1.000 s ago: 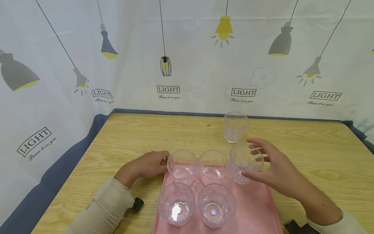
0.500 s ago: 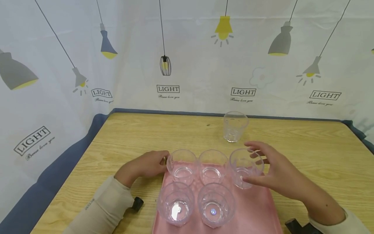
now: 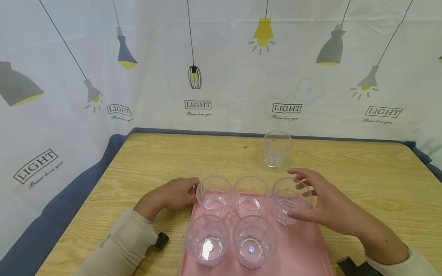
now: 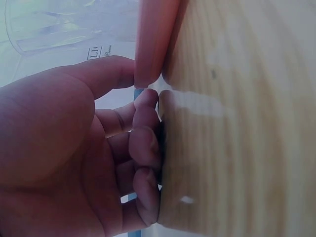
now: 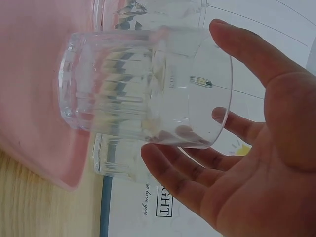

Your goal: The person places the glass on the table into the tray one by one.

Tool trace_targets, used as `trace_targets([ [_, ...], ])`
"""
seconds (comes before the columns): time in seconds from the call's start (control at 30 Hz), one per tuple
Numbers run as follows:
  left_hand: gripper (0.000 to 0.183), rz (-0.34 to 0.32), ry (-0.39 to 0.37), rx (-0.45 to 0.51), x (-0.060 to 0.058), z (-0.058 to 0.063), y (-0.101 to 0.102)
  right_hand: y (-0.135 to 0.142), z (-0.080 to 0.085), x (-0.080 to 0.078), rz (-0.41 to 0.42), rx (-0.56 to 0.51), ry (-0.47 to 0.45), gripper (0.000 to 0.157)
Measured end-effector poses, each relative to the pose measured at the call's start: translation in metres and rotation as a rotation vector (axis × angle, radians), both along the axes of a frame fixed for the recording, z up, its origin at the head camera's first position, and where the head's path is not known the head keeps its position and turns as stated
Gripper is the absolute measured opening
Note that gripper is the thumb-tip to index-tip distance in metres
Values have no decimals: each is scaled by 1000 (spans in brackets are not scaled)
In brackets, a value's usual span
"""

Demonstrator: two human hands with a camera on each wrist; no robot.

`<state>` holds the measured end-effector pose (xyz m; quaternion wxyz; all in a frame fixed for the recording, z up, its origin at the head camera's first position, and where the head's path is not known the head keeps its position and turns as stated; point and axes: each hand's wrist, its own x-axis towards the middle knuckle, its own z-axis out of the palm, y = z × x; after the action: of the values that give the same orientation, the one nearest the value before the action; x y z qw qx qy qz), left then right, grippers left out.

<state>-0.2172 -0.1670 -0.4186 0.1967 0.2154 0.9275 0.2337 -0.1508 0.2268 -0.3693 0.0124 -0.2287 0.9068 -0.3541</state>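
Observation:
My right hand (image 3: pixel 329 205) holds a clear plastic cup (image 3: pixel 284 203) near its rim, thumb on the near side and fingers round the far side. The cup stands upright at the far right of a pink tray (image 3: pixel 300 253). In the right wrist view the cup (image 5: pixel 118 84) sits between thumb and fingertips. My left hand (image 3: pixel 174 193) rests at the tray's far left corner. Its thumb touches the tray wall (image 4: pixel 155 39) in the left wrist view, while its loosely bent fingers lie on the table.
Two cups (image 3: pixel 215 199) (image 3: pixel 251 197) stand along the tray's far edge, with two more (image 3: pixel 207 245) (image 3: pixel 254 245) nearer. Another clear cup (image 3: pixel 277 149) stands on the wooden table (image 3: pixel 179 153) behind the tray. A lamp-printed curtain (image 3: pixel 235 76) hangs behind the table.
My right hand has moved slightly toward me, and the cup in it has shifted the same way onto the tray. My left hand has stayed at the corner.

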Motion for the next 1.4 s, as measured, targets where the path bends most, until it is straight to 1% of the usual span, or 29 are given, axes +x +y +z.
trace_targets([
  [0.27,10,12,-7,2,0,0,0,3,0,2,29,9,3,93],
  [0.53,11,14,-6,-10,2,3,1,4,0,4,56,1,-27,92],
  [0.73,12,12,-3,-15,1,2,1,3,2,3,34,5,-27,84],
  [0.97,12,12,-10,-14,1,1,1,6,1,0,19,-11,42,74],
  [1.1,12,8,-14,-3,0,0,1,7,1,-4,-20,-34,74,69],
  [1.2,12,5,-10,-1,0,-2,1,8,4,-10,-49,-54,77,66],
  [1.4,13,17,-11,-5,-1,-2,-1,6,8,-28,-72,-42,63,63],
])
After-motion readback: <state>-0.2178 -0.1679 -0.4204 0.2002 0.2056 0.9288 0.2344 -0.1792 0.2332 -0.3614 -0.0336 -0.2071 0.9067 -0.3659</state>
